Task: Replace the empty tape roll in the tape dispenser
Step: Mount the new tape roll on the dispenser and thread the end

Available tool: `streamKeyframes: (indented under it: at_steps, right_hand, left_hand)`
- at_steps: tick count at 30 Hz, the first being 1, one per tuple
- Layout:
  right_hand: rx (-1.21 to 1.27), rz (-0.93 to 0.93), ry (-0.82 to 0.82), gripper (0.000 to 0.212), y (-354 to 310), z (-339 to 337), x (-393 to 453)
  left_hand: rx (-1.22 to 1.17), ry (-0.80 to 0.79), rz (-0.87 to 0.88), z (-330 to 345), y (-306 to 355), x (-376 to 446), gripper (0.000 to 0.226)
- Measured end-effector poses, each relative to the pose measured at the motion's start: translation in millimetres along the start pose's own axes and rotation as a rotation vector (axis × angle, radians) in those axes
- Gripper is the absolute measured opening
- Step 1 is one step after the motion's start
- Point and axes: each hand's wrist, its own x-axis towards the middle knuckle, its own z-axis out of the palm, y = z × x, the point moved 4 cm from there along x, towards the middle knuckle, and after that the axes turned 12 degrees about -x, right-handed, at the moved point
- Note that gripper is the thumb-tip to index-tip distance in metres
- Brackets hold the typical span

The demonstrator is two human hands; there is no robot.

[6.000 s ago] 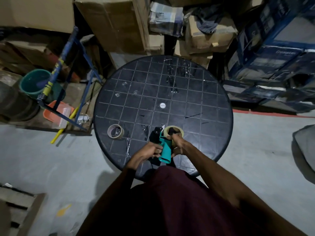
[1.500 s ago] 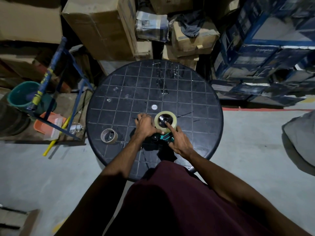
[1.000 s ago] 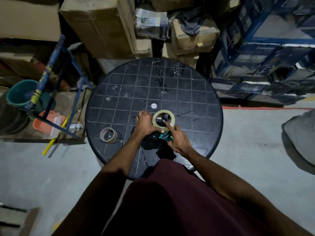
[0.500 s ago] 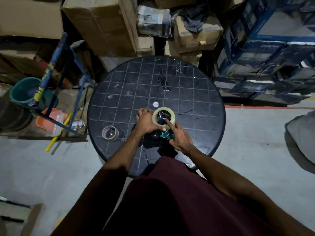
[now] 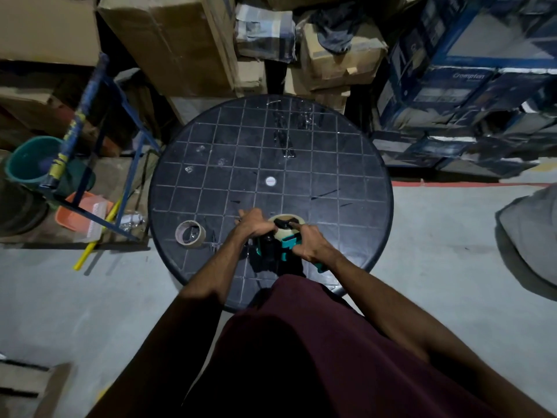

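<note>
Since half a second ago you have pulled the tape dispenser [image 5: 278,250] nearer to you on the table [image 5: 346,164], and the new tape roll [image 5: 286,229] on it now shows its rim at an angle instead of facing flat up at you. Your left hand [image 5: 254,226] lies over the dispenser's left side, its fingers [image 5: 266,227] curled onto the edge of the roll and the black body beneath. Your right hand [image 5: 307,245] grips the teal frame, with the forefinger reaching forward onto the top of the roll. The dispenser sits near the table's close edge, just in front of your maroon shirt [image 5: 301,342]. The empty tape roll [image 5: 190,233], a bare brown core, lies flat on the table to the left, apart from both hands. A small white disc [image 5: 270,181] marks the table's middle. Cardboard boxes [image 5: 168,40] stand behind the table, and a green bucket [image 5: 28,161] sits on the floor at far left.
</note>
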Motion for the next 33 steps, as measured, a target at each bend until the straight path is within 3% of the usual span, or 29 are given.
streamKeyframes:
  at_steps: [9,20,26,33]
  right_hand:
    - [-0.038,0.018,-0.026,0.066,1,5,-4]
    - [-0.055,0.044,-0.018,0.068,2,8,-5]
    - [-0.154,0.045,-0.016,0.073,3,8,-6]
    - [-0.393,0.096,0.102,0.09,3,3,-5]
  left_hand:
    - [0.148,0.018,-0.08,12,3,-8,0.062]
    - [0.121,0.122,-0.049,23,6,-15,0.023]
    - [0.128,0.126,-0.032,27,1,-16,0.031]
    - [-0.062,0.216,-0.002,30,-4,-18,0.024]
